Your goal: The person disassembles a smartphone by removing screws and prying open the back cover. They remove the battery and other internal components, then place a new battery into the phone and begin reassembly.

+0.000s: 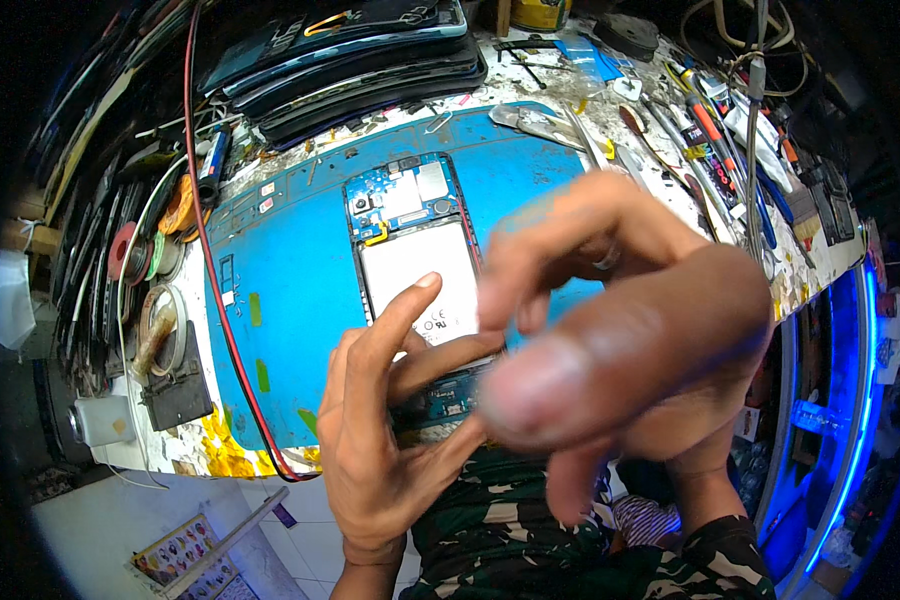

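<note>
An opened smartphone (406, 207) lies on a blue work mat (290, 270), its circuit board bare at the far end. Its white battery (415, 265) fills the middle. My left hand (375, 430) is over the near end of the phone, fingers spread, with the index fingertip above the battery. Between its lower finger and thumb shows the phone's lower board (450, 393). Raised close to the camera, my right hand (625, 335) is partly blurred. Its fingers are bent and the large foremost digit stands apart from them, with nothing visible between. It hides the mat's right side.
Stacked dark phone panels (360, 75) stand behind the mat. Pens and hand tools (710, 130) crowd the right side. At left are tape rolls (165, 320) and more stacked parts. A red and black cable (210, 270) runs across the mat's left part.
</note>
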The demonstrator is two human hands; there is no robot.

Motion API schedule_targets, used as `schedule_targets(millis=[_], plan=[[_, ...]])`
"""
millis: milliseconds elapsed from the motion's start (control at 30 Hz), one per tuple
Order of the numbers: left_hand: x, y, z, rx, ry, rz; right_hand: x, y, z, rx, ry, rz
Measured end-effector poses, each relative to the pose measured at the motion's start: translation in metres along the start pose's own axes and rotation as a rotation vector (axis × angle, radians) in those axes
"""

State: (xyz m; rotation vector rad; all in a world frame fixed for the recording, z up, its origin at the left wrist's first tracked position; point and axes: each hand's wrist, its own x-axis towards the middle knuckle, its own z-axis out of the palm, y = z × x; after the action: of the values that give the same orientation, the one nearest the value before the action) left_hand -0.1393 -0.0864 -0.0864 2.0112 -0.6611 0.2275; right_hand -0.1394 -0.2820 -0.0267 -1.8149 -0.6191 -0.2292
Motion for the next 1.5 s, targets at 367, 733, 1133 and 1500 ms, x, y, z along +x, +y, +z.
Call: schedule_targets(millis=[367,733,1133,1500], plan=[[0.0,0.002,0.001,-0.053,0.004,-0.052,-0.002,0.033,0.013,0.239,0.125,-0.207],[0.004,0.004,-0.001,-0.138,0.126,-0.025,-0.005,0.03,0.03,0.373,0.533,-0.247],[0.017,-0.023,-0.065,0.445,0.246,-0.281,-0.023,0.029,-0.024,-0.596,0.352,0.474],[0.021,-0.043,-0.075,0.47,0.241,-0.214,-0.047,0.023,-0.036,-0.779,0.495,0.427]])
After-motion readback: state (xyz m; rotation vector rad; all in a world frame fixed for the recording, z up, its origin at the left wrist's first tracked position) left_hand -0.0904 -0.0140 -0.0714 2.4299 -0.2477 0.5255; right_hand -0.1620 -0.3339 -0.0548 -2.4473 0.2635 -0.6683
